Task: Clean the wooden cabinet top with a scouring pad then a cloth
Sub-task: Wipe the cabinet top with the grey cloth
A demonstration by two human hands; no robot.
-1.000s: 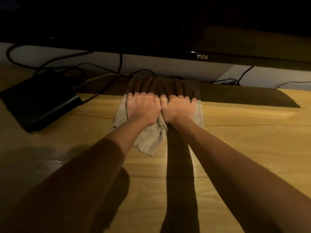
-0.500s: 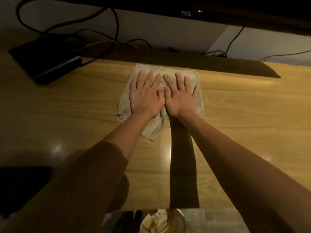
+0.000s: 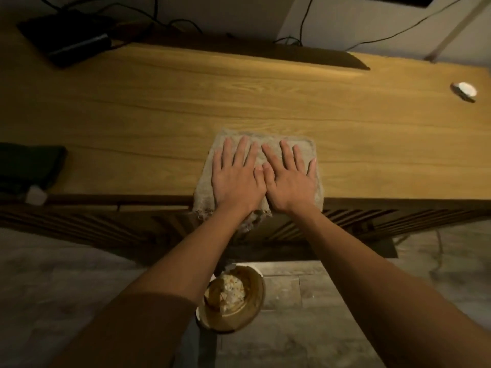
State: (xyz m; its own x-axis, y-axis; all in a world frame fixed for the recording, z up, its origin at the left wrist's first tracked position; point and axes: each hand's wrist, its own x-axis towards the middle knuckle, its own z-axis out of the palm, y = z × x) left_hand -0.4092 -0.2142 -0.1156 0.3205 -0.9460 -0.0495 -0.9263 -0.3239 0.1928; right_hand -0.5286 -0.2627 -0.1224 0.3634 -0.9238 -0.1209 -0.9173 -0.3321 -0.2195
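Observation:
A frayed beige cloth [image 3: 305, 147] lies flat at the front edge of the wooden cabinet top [image 3: 164, 107], its near end hanging over the edge. My left hand [image 3: 236, 179] and my right hand [image 3: 288, 181] press down on it side by side, palms flat, fingers spread, thumbs touching. Neither hand grips the cloth. No scouring pad is visible.
A black box [image 3: 66, 38] with cables sits at the back left. A dark object [image 3: 29, 166] lies at the left edge, a small white object [image 3: 465, 90] at the far right. On the floor below stands a brown bowl [image 3: 233, 298] with contents. The cabinet front is slatted.
Both hands have dragged the cloth from the back of the cabinet top, under the TV, to its front edge. The view has tilted down, showing the floor and bowl.

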